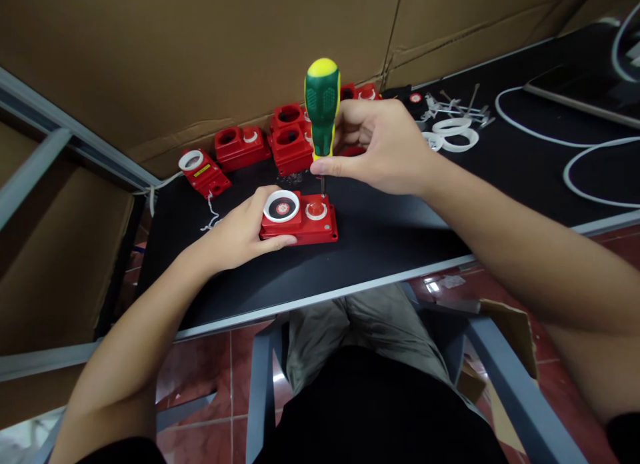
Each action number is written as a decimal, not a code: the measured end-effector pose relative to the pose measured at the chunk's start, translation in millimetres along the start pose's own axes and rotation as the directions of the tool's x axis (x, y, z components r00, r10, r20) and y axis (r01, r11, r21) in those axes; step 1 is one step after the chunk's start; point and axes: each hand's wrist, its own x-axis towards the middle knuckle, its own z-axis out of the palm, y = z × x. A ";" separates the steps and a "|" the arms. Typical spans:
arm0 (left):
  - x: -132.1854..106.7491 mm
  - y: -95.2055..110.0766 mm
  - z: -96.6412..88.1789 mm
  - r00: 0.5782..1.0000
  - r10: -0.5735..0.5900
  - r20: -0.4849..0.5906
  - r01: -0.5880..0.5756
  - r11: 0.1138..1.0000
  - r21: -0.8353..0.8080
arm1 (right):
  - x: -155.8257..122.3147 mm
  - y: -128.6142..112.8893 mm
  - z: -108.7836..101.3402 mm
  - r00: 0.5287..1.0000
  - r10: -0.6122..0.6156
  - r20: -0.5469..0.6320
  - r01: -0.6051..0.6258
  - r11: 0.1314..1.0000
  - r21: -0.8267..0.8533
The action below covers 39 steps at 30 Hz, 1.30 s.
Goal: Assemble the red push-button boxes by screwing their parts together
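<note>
My right hand (381,144) is closed around a green and yellow screwdriver (322,107), held upright. Its thin tip touches the back edge of a red plastic box (305,223) on the black table (380,231). The box carries a white ring with a black and red centre on its left and a red button with a white collar on its right. My left hand (243,229) grips the left end of this box, with the thumb along its front edge and the fingers behind it.
Several more red boxes (260,143) stand at the back against the cardboard wall (200,57). White rings (453,134), metal parts and white cables (580,164) lie on the right of the table. A small heap of screws (293,179) lies behind the held box.
</note>
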 end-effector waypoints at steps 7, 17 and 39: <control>-0.4 0.9 -0.6 1.000 -0.008 0.006 0.008 1.000 0.009 | 3.0 -3.6 1.3 0.997 -0.032 0.072 0.021 0.989 0.145; -0.4 0.2 -1.0 1.000 0.004 0.006 -0.004 1.000 0.031 | -1.9 9.1 6.6 0.990 -0.100 0.101 0.102 0.995 -0.013; -1.5 0.8 0.0 1.000 0.025 0.010 -0.026 0.999 0.033 | -3.0 -2.2 4.6 1.000 -0.027 0.007 0.027 0.999 -0.023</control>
